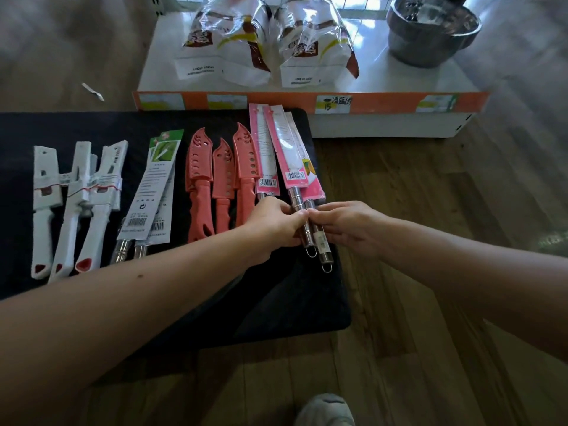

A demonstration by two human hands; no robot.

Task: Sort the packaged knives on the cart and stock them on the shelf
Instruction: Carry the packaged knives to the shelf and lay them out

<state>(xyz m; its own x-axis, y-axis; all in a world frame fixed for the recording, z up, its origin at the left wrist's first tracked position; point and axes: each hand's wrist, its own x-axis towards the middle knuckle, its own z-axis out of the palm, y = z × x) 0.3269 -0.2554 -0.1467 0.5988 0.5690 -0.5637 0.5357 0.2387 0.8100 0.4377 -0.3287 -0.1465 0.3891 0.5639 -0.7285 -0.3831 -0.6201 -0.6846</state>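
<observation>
Packaged knives lie in groups on the black cart top (pixel 92 124). From left to right: three white-sheathed knives (pixel 73 192), two green-carded knives (pixel 153 182), three coral-sheathed knives (pixel 221 176), and pink-carded knives (pixel 285 155) with steel handles at the right edge. My left hand (pixel 276 222) grips the steel handles of the pink-carded knives from the left. My right hand (pixel 347 226) pinches the same handles from the right. Both hands meet over the handles.
A low white shelf (pixel 384 84) with an orange price strip stands behind the cart, holding two white bags (pixel 264 38) and a dark metal pot (pixel 430 29). Wooden floor lies to the right. A grey shoe (pixel 325 410) shows at the bottom.
</observation>
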